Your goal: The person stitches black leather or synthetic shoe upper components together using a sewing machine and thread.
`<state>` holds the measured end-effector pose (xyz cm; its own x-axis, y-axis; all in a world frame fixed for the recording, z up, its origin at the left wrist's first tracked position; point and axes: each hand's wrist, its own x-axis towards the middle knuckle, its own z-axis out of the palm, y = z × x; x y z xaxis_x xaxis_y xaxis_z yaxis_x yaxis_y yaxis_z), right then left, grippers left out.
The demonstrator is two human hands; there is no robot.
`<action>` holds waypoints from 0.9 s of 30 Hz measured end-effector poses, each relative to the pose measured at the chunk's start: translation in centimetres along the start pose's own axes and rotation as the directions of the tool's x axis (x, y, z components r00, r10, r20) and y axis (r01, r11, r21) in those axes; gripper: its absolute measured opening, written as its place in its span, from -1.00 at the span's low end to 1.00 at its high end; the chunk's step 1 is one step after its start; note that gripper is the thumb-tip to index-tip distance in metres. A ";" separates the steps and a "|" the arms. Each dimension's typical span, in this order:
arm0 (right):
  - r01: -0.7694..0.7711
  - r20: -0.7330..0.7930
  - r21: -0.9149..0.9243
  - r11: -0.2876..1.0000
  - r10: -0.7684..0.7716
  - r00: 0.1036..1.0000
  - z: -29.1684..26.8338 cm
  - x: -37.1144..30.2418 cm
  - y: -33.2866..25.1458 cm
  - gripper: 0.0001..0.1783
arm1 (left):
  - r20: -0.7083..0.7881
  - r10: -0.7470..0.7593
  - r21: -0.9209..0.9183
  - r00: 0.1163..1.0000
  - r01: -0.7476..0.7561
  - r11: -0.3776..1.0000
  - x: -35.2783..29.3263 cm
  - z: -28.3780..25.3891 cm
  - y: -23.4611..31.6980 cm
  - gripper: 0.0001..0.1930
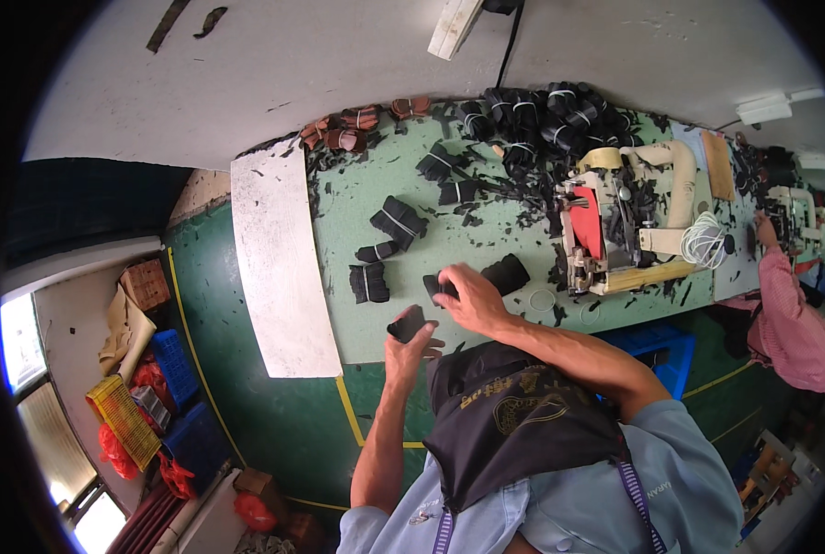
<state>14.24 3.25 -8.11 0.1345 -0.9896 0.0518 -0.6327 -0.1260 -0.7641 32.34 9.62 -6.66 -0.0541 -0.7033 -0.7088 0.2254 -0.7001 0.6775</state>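
Observation:
Near the front edge of the green table, my left hand [415,343] is closed around a small stack of black cut pieces [405,323] that looks like leather or fabric. Just above and to the right, my right hand [472,300] has its fingers curled down on another black stack [436,287]; the fingertips are partly hidden. A further black stack [507,274] lies right beside that wrist. To the left of my hands are black bundles tied with pale bands: one [369,283] nearest, a smaller one [376,251] behind it, and a larger one [399,222].
A machine with a curved cream arm [682,185] stands on the right of the table, a coil of white cord [704,241] against it. Black bundles [569,115] and brown bundles [346,129] line the wall. Scraps litter the green surface. A co-worker's pink sleeve [782,305] shows far right.

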 end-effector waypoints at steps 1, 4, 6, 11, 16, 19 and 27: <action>-0.191 0.253 0.224 0.956 0.132 0.958 -0.8 0.0 -0.7 -0.71 | 0.032 -0.008 0.013 0.999 0.008 1.000 -0.1 0.3 0.4 -0.36; -0.483 0.521 0.500 0.719 0.196 0.831 -1.0 -1.3 -0.6 -0.61 | 0.169 0.034 0.069 0.985 -0.046 0.997 0.0 1.5 1.0 -0.39; -0.485 0.547 0.444 0.753 0.201 0.812 -1.5 -1.7 -0.6 -0.64 | 0.201 0.014 0.098 0.980 -0.035 0.995 -0.4 2.3 1.9 -0.38; -0.645 0.597 0.551 0.529 0.290 0.748 -3.4 -2.1 -1.1 -0.71 | 0.310 -0.086 0.107 0.947 0.055 0.993 -1.1 2.6 2.9 -0.39; -0.673 0.607 0.557 0.486 0.315 0.730 -4.0 -2.7 -1.1 -0.81 | 0.333 -0.118 0.116 0.935 0.084 0.990 -1.4 3.0 2.9 -0.45; -0.688 0.609 0.573 0.446 0.331 0.721 -4.3 -2.9 -1.4 -0.82 | 0.333 -0.092 0.076 0.939 0.070 0.995 -1.8 3.2 2.5 -0.52; -0.663 0.511 0.441 0.604 0.438 0.739 -4.4 -4.5 -0.7 -0.74 | 0.275 -0.196 -0.002 0.941 0.204 0.979 -0.9 3.9 0.9 -0.69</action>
<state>10.74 7.50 -4.95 0.2117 -0.7512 -0.6252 -0.1350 0.6111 -0.7799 28.78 9.17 -4.61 -0.3628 -0.5586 -0.7459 0.2114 -0.8289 0.5179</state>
